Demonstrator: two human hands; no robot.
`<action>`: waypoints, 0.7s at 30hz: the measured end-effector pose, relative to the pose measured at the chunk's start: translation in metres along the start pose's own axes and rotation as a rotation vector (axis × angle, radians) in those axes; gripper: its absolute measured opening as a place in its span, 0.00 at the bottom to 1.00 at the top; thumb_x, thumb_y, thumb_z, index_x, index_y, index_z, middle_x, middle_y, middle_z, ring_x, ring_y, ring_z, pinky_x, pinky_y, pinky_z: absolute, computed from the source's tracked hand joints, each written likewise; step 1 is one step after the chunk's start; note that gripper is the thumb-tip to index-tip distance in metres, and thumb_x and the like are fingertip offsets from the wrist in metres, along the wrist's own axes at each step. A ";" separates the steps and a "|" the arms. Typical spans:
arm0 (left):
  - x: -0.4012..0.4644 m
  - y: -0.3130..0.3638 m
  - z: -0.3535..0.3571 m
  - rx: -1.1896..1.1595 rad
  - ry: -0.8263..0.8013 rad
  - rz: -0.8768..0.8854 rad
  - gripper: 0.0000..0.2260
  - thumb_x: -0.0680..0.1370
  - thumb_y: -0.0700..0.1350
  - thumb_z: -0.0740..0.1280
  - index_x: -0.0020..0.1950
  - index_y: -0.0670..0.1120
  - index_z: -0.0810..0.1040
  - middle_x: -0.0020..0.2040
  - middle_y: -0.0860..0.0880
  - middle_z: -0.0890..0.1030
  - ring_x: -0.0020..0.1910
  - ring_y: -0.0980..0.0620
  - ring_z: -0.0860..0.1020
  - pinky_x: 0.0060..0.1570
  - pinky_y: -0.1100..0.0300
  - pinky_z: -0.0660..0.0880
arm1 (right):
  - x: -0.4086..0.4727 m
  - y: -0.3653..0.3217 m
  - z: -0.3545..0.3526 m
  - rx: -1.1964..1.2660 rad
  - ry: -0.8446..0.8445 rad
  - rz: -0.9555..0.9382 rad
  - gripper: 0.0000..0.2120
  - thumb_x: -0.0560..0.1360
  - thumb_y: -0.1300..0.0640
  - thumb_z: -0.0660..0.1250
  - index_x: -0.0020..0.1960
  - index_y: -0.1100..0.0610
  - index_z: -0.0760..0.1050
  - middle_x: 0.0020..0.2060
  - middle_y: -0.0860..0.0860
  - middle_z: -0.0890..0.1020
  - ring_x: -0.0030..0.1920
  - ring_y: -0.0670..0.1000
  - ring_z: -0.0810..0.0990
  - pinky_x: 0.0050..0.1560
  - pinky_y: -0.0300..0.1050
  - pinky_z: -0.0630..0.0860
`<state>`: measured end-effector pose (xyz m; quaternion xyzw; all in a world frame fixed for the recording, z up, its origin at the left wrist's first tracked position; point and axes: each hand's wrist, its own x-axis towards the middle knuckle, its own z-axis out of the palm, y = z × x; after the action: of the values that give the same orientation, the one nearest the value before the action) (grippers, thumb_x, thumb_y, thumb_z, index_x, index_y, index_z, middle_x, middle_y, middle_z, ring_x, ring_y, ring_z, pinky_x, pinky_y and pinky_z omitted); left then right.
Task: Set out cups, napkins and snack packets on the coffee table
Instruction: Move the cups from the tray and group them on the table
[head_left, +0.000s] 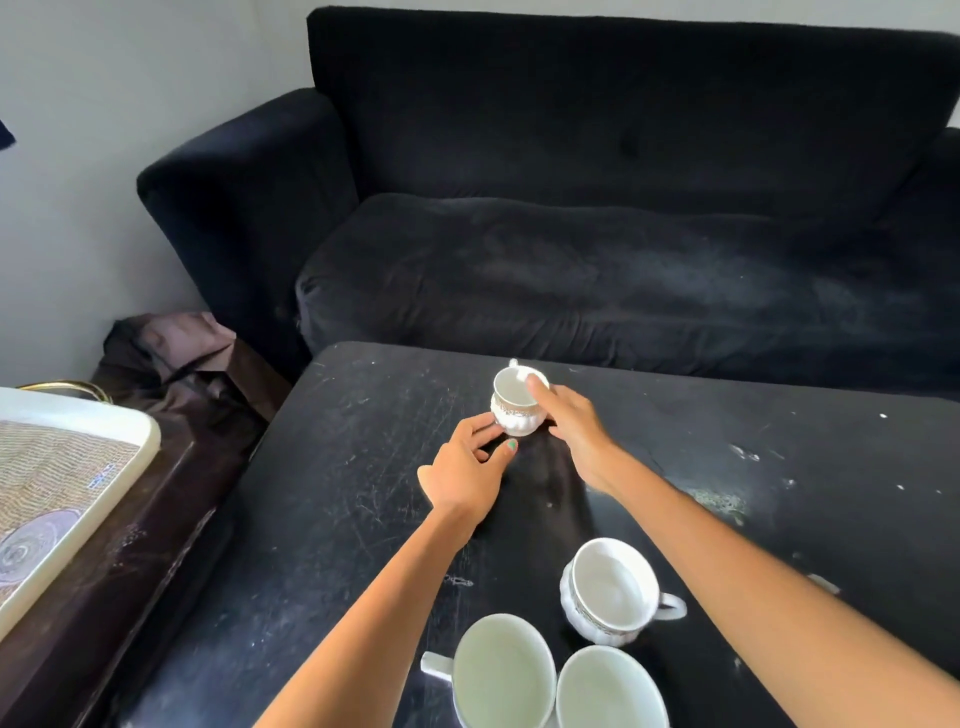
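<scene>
Fingertips (485, 422) of the left hand (462, 480) loosely touch the base of a small white cup (514, 418) on the far side of the coffee table (337, 467). Right hand (574, 431) lays a straight index finger across its rim; any grip is hidden. Pressing there could tip the cup.

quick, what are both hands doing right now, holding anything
Left hand: open, fingertips touching the base of the far cup.
Right hand: index finger on that cup's rim; grip cannot be told.
</scene>
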<state>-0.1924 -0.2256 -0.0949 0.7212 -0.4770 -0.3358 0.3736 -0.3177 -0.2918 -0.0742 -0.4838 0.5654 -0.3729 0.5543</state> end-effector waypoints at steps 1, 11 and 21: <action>0.000 -0.001 -0.001 0.024 -0.023 0.012 0.14 0.76 0.55 0.67 0.60 0.63 0.71 0.55 0.69 0.79 0.46 0.62 0.77 0.50 0.59 0.55 | 0.001 0.002 0.001 -0.033 -0.014 -0.017 0.19 0.70 0.41 0.70 0.53 0.52 0.76 0.48 0.46 0.81 0.52 0.46 0.78 0.47 0.39 0.71; 0.001 -0.001 -0.008 0.117 -0.074 0.055 0.25 0.74 0.54 0.69 0.68 0.66 0.64 0.56 0.68 0.73 0.53 0.61 0.75 0.53 0.58 0.56 | 0.021 0.001 -0.005 -0.267 -0.045 -0.105 0.31 0.63 0.56 0.79 0.63 0.51 0.73 0.59 0.48 0.74 0.58 0.48 0.75 0.58 0.44 0.72; 0.008 -0.005 -0.003 0.337 -0.116 0.091 0.30 0.76 0.56 0.66 0.74 0.66 0.57 0.60 0.51 0.76 0.65 0.56 0.70 0.60 0.54 0.60 | 0.026 0.008 -0.012 -0.116 -0.126 -0.147 0.24 0.67 0.63 0.76 0.57 0.49 0.70 0.57 0.47 0.78 0.58 0.49 0.77 0.59 0.44 0.73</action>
<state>-0.1850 -0.2309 -0.0987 0.7308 -0.5792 -0.2751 0.2342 -0.3284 -0.3162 -0.0874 -0.5777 0.5129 -0.3481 0.5311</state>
